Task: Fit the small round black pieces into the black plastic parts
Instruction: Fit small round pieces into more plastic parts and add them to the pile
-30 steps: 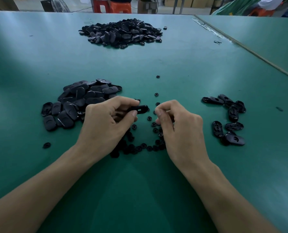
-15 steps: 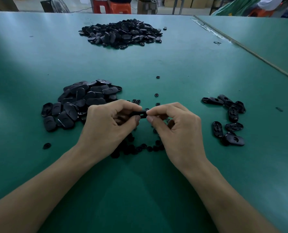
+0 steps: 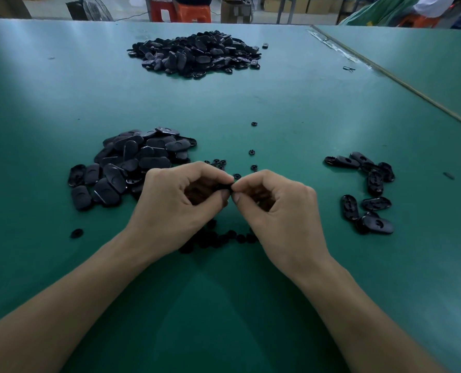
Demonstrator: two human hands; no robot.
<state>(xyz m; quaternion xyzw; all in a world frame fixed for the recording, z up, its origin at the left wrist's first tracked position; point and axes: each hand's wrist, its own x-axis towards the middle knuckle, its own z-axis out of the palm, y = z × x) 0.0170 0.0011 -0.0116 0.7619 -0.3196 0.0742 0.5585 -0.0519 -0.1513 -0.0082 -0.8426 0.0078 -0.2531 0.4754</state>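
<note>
Stretching across bare green counter [image 3: 224, 313], both forearms reach inward. Small round black pieces [image 3: 224, 238] lie scattered under the wrists. The left hand [image 3: 178, 203] and right hand [image 3: 277, 208] meet fingertip to fingertip, each curled and pinching one mostly hidden black plastic part [image 3: 224, 187]. A pile of parts [image 3: 132, 165] sits just left and a smaller group [image 3: 369, 189] well right, with open surface between. A large heap [image 3: 194, 53] lies near the far edge.

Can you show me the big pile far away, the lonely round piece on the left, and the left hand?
Far pile [image 3: 194, 53]: head view, middle of the heap.
Lone round piece [image 3: 76, 233]: head view, its centre.
Left hand [image 3: 170, 210]: head view, back of the hand.
</note>
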